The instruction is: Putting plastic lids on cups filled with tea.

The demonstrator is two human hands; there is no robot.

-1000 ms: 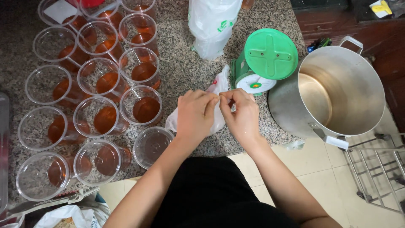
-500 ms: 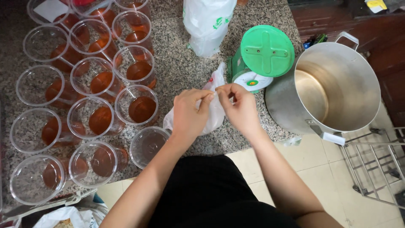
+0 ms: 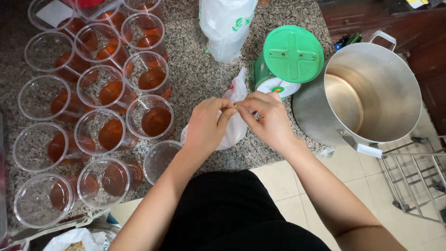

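My left hand point(image 3: 207, 124) and my right hand point(image 3: 266, 118) meet fingertip to fingertip over a small white plastic bag point(image 3: 238, 124) lying on the speckled granite counter point(image 3: 200, 79). Both hands pinch the bag's upper part, near a small red mark at its neck. Most of the bag is hidden under my hands. One clear plastic cup point(image 3: 160, 160) without liquid stands just left of my left wrist.
Several clear cups holding amber liquid point(image 3: 155, 121) fill the counter's left side. A green-topped kitchen scale point(image 3: 289, 58) stands behind my hands, a larger white bag point(image 3: 226, 25) behind that. A big steel pot point(image 3: 367, 93) sits at right, a wire rack point(image 3: 418, 181) on the tiled floor.
My hands have stayed on the small bag, with the fingers shifting slightly at its top. The view has drifted a little.
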